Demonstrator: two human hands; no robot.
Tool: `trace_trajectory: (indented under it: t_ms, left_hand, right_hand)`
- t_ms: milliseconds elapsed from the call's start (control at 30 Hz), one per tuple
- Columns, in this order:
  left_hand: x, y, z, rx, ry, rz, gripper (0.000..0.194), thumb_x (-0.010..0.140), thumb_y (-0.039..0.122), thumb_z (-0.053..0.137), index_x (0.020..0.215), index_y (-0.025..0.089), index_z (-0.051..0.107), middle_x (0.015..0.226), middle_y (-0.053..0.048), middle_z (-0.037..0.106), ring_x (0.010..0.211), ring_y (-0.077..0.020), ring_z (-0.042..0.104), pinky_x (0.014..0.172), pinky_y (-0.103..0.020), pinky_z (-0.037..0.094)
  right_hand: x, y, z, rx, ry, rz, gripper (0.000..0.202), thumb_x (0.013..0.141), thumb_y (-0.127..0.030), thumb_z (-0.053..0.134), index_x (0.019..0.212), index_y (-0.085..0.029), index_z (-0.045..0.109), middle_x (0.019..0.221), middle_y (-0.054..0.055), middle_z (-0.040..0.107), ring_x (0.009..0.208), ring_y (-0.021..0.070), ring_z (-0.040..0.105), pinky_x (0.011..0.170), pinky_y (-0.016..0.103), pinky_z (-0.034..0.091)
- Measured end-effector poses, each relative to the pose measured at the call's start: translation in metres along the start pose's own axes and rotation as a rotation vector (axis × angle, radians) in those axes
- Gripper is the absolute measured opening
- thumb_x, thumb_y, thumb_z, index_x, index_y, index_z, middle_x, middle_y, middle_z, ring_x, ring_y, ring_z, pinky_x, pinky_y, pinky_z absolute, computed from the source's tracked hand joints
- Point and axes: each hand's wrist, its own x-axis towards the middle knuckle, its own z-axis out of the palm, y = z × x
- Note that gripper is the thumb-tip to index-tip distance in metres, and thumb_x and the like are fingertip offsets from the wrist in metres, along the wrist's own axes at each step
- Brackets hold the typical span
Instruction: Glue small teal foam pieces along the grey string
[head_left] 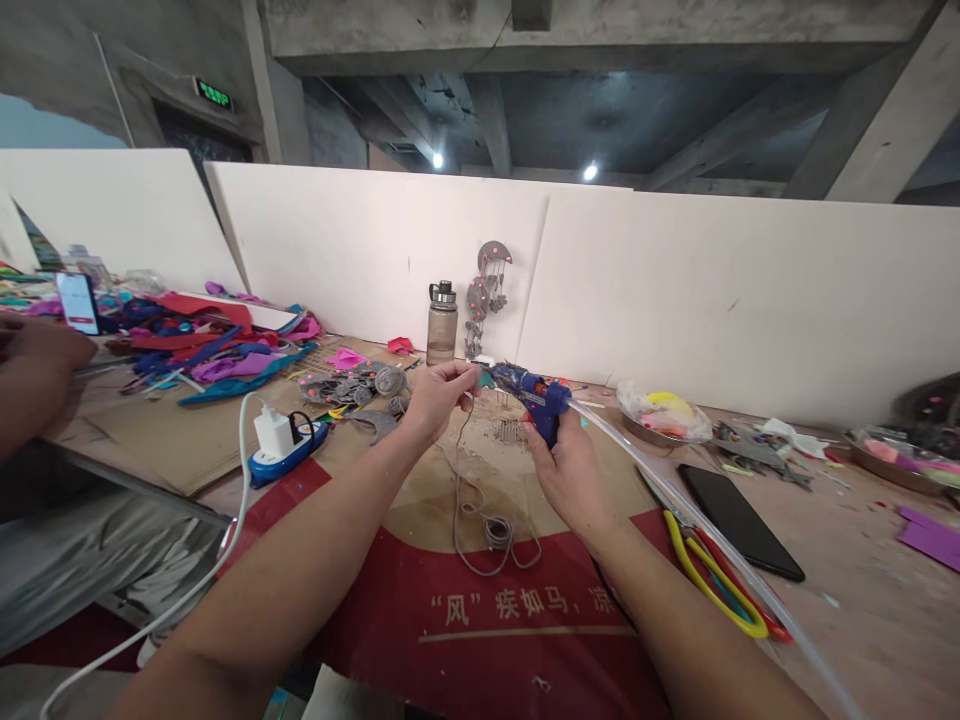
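My right hand (568,462) is wrapped round the handle of a blue glue gun (541,398), with a long clear glue stick (645,455) running out of its back end. At the gun's nozzle, my left hand (442,398) is closed in a pinch on the end of a thin grey cord. The cord (457,500) hangs down from those fingers to a small coil (497,532) on the red and brown sheet. Whatever else lies between the fingertips is too small to make out.
A water bottle (442,325) and grey felt hanging pieces (487,285) stand at the white board. Left are a blue power strip (289,455), felt scraps (225,340) and another person's arm (34,365). Right lie scissors (712,575), a black phone (739,520) and a bagged bowl (664,415).
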Motion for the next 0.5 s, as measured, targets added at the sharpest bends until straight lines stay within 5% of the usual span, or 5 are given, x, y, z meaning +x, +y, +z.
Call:
trace_trajectory:
  t_ms: [500]
  left_hand:
    - [0.0,-0.001,-0.0004,0.051,0.029,0.016,0.029,0.068,0.04,0.077,0.066,0.013,0.066,0.059,-0.002,0.059,0.046,-0.0066,0.047,0.041,-0.02,0.034]
  right_hand:
    - [-0.0006,0.0,0.0014,0.008,-0.02,0.012,0.041,0.092,-0.042,0.042,0.124,-0.016,0.047,0.12,0.019,0.063,0.109,0.0329,0.062,0.092,0.05,0.049]
